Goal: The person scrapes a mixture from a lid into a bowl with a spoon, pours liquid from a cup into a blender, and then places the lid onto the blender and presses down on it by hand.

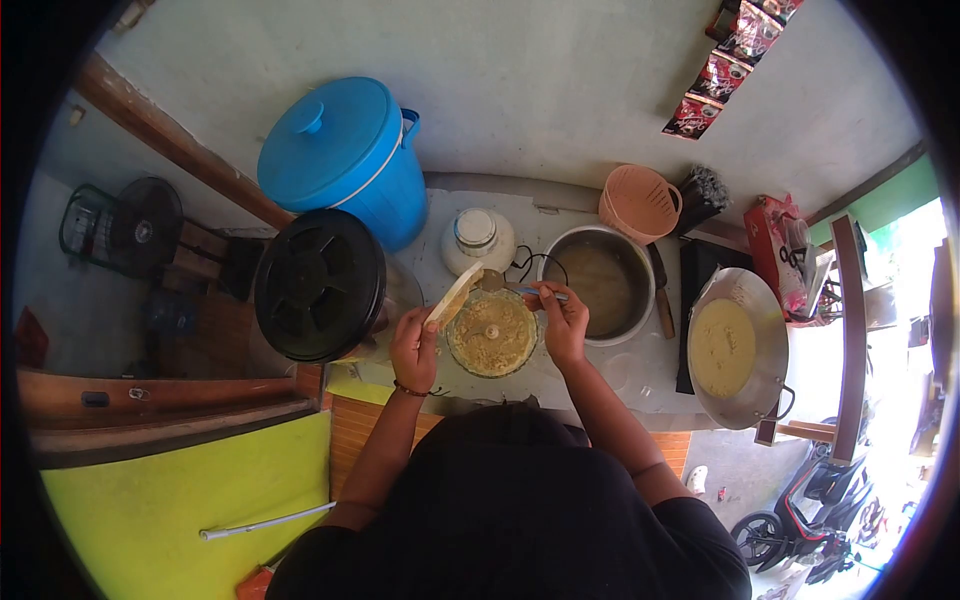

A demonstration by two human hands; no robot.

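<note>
My left hand [413,350] grips a pale round lid [458,296], tilted on edge above a clear bowl. A spoon [520,289] is in my right hand [560,322], its bowl end close to the lid's inner face. Below both hands, the clear bowl [493,334] holds a coarse yellowish mash around a small central post. Just behind it stands a white appliance base [477,238], with a dark cord beside it.
At left are a lidded blue bucket [350,150] and a black-lidded container [322,284]. To the right stand a metal pot [598,282] with cloudy liquid, a pink basket [640,203], a knife [662,292] and a wok [738,345] holding pale yellow batter or liquid.
</note>
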